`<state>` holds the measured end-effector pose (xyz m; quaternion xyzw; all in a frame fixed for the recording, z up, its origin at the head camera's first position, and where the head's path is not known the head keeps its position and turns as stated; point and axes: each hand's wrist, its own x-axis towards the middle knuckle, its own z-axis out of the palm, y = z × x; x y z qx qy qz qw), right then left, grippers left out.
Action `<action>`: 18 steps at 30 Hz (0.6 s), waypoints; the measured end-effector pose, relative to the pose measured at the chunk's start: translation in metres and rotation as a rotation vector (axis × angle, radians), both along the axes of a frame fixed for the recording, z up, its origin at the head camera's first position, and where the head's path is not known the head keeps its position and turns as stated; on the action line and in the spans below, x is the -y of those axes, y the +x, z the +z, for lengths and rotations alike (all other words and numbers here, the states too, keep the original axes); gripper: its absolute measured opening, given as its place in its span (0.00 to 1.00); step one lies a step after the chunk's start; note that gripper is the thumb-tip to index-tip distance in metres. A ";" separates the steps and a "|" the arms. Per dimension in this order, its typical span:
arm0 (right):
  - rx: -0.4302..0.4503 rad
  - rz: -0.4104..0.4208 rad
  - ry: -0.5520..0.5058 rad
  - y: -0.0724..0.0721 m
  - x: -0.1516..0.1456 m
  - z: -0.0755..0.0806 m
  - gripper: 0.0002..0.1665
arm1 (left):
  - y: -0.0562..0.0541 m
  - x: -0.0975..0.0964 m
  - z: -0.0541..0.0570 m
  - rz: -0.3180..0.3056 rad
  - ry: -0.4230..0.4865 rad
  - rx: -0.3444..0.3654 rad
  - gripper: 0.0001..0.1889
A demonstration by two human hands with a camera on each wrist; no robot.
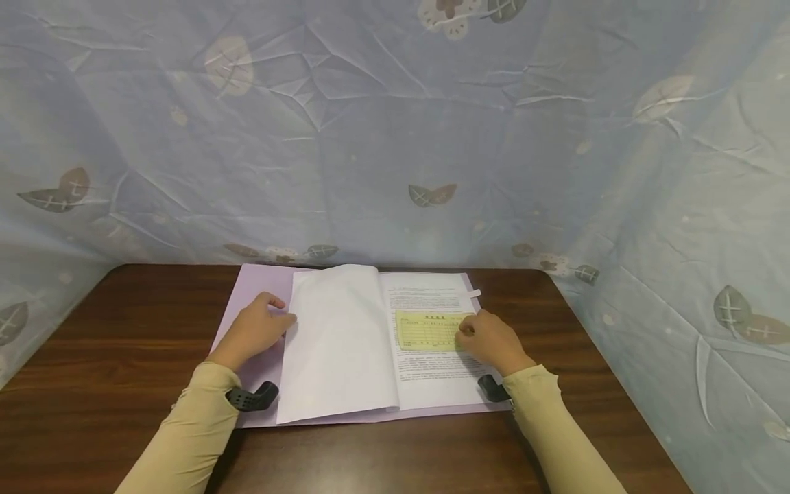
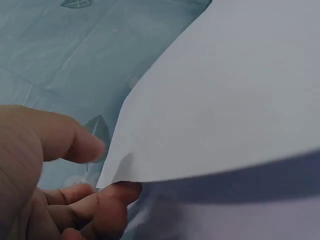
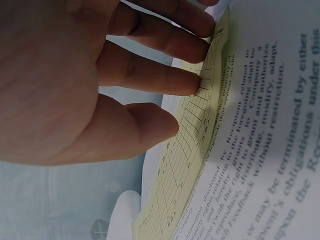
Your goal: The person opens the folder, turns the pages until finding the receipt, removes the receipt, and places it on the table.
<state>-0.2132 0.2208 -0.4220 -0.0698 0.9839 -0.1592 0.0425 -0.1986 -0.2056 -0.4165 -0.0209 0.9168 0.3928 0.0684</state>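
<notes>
An opened document with a lilac cover (image 1: 256,377) lies on the table, a blank white page (image 1: 336,343) turned to its left side. At that page's left edge is my left hand (image 1: 256,331). In the left wrist view, the fingers (image 2: 112,212) reach under the page's corner, and the thumb stands apart from it. Across the printed page (image 1: 432,384) on the right lies a yellow form slip (image 1: 426,331). My right hand (image 1: 494,341) is over the slip's right end. Its fingertips (image 3: 192,85) touch the slip, with the thumb spread away from them.
A small white tab (image 1: 474,293) sticks out from the document's right edge. The dark wooden table (image 1: 123,343) extends to both sides. A patterned cloth curtain (image 1: 382,151) hangs behind and beside it. Each wrist wears a black band (image 1: 253,398).
</notes>
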 end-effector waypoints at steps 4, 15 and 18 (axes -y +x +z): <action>0.002 -0.007 -0.004 -0.001 0.000 -0.001 0.16 | 0.001 0.003 0.003 -0.059 0.006 -0.028 0.26; -0.009 -0.011 -0.001 -0.001 -0.001 -0.004 0.16 | 0.005 0.006 0.008 -0.061 -0.052 -0.068 0.25; -0.009 -0.013 -0.004 -0.001 0.000 -0.004 0.16 | 0.005 0.007 0.007 -0.056 -0.074 -0.074 0.24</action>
